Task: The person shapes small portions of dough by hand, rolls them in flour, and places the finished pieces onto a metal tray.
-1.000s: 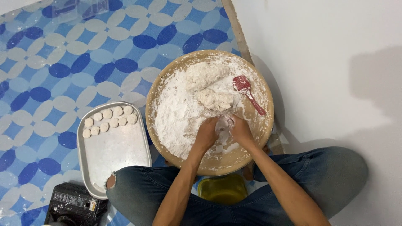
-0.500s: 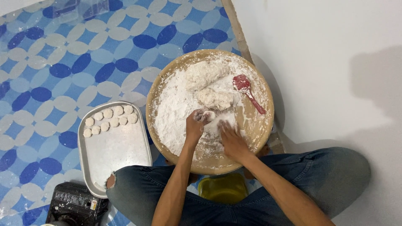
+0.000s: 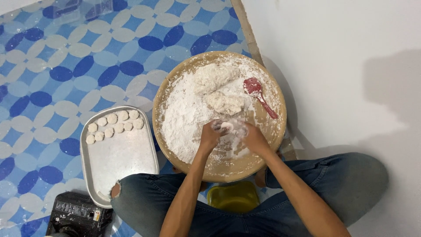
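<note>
Head view: your left hand [image 3: 211, 135] and right hand [image 3: 252, 137] curl their fingers around a small white dough piece [image 3: 226, 127], pinching it between them over the round, flour-covered wooden board [image 3: 274, 131]. Squeeze unevenly and it may tear, or flour may spill toward the rectangular metal tray [image 3: 118, 162].

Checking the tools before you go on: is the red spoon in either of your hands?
No, the red spoon lies on the floured round board, apart from the left hand and right hand.
</note>
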